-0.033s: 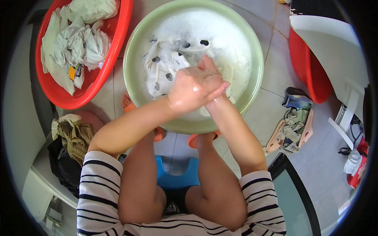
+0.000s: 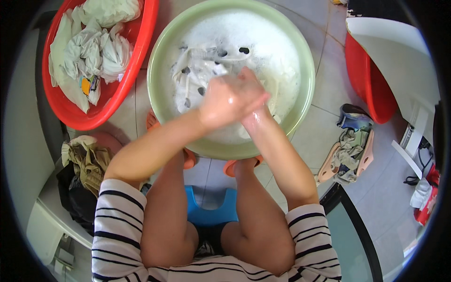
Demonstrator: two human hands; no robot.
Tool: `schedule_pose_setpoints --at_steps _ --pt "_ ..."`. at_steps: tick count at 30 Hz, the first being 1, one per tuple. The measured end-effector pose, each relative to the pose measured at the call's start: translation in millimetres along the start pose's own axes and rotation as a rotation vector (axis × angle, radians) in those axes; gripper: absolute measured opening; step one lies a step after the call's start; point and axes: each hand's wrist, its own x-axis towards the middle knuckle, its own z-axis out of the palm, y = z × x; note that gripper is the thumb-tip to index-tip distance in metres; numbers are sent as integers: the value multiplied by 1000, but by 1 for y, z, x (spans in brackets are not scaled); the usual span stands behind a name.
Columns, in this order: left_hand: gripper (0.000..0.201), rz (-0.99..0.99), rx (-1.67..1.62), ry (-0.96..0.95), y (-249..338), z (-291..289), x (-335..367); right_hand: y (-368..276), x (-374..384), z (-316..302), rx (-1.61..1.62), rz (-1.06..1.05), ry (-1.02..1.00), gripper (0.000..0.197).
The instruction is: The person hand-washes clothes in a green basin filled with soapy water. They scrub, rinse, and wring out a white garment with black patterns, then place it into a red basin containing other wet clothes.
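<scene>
Both of my hands are wet and pressed together above a pale green basin [image 2: 307, 101] of white suds. My left hand [image 2: 221, 101] is closed against my right hand [image 2: 253, 91], overlapping it and partly smeared by motion. The right hand's fingers are mostly hidden behind the left, and whatever lies between the palms cannot be seen. Below and just left of them, a white cloth with black spots [image 2: 193, 70] lies half sunk in the foam. Thick foam [image 2: 277, 42] covers the far and right parts of the water.
A red tub [image 2: 136, 70] holding white clothes stands at the left. Crumpled tan cloth [image 2: 87, 162] lies below it. To the right, socks [image 2: 350, 155] rest on pink slippers [image 2: 366, 155], near another red tub [image 2: 369, 80]. A blue stool [image 2: 211, 214] shows between my legs.
My clasped hands have shifted slightly, with the left hand and forearm now blurred by motion. The spotted cloth beneath looks a little different in its folds and foam.
</scene>
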Motion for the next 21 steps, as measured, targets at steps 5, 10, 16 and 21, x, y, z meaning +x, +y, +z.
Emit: schedule_pose_setpoints --at_steps 5,10,16,21 --pt "22 -223 12 -36 -27 -3 12 -16 -25 49 -113 69 179 27" --pt "16 119 56 73 -2 6 -2 -11 -18 15 -75 60 55 27" --pt "32 -156 -136 -300 -54 -30 -1 -73 -63 42 -215 88 158 32" --pt "27 13 -42 -299 -66 -72 -16 -125 -65 -37 -571 -38 -60 34"
